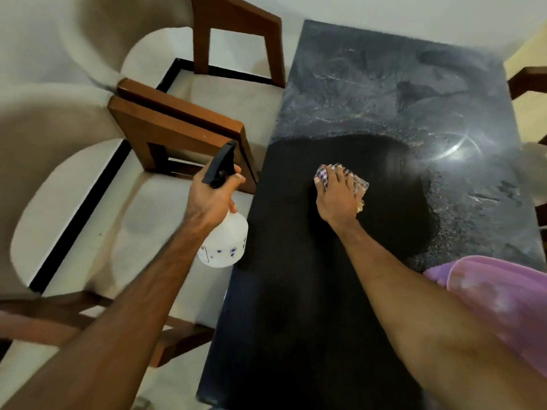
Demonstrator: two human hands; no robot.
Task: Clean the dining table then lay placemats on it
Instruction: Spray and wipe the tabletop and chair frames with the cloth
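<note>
Far left in my head view I see two brown wooden dining chairs with pale cushioned seats (177, 134), pulled back from the table and standing on a light tiled floor with a black inlaid border strip (85, 208).

Next comes my left hand (211, 199), held out over the floor just beside the table's left edge. Its fingers are curled round the neck of a translucent white plastic spray bottle with a black trigger head (225, 232); the forefinger lies up by the trigger, and the bottle's round body hangs below the palm, tilted, with small blue marks on its side. The bottle is clear of the table.

To the right of it lies the dark, speckled stone-look rectangular dining table (384, 93). Its near part looks dull black and its far part shows grey streaks and a bright light reflection.

On the tabletop, about midway along, my right hand (337, 196) lies palm down with fingers spread and fairly straight, pressing a small crumpled checked purple-and-white cloth (359, 184) flat against the surface. The cloth sticks out beyond the fingertips and to the hand's right.

At the right edge, a translucent pink-purple placemat with a scalloped rim (488, 291) lies on the near right part of the table, partly cut off by the frame.
</note>
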